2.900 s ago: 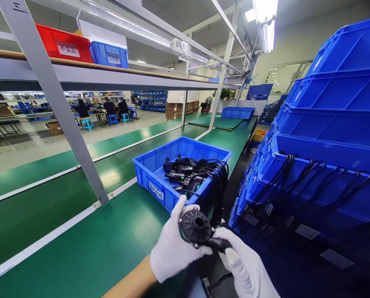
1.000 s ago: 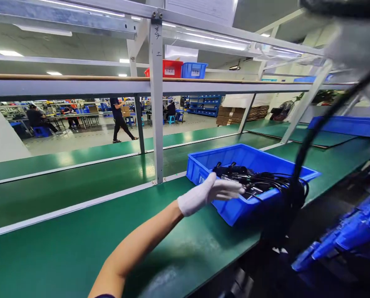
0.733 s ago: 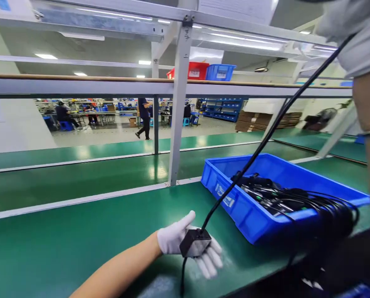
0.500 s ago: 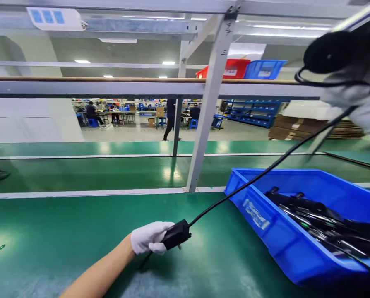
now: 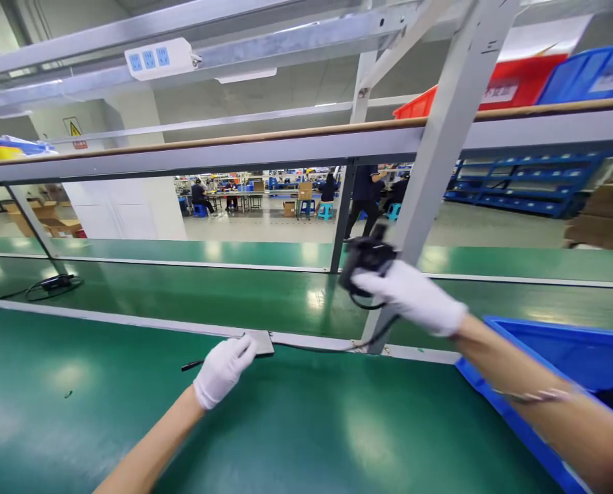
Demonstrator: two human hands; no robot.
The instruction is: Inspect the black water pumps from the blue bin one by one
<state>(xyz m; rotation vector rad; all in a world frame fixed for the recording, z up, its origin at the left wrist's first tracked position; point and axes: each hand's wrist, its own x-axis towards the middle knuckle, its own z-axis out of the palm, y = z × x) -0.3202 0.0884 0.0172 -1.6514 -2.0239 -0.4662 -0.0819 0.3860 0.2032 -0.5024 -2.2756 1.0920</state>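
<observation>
My left hand (image 5: 224, 370), in a white glove, grips a small flat box (image 5: 260, 342) fitted on a black cable. The box looks grey on top and dark along its edge, and a short cable end (image 5: 190, 366) pokes out beyond the hand. My right hand (image 5: 414, 293), gloved too and raised in front of the slanted post, is closed around a black device (image 5: 367, 264). Motion blurs that device, so its exact kind is unclear. A black cable (image 5: 311, 348) sags from the device to the box, near the white ledge.
A blue bin (image 5: 530, 439) with black items inside stands at the right, below my right forearm. The slanted white post (image 5: 443, 130) rises from the ledge. Another black cabled box (image 5: 57, 282) lies on the green surface at the far left. People are seated and standing beyond.
My right hand has come from the upper right to the middle, carrying the black device. My left hand has moved forward and left with the box. The cable has gone slack; the view has turned right.
</observation>
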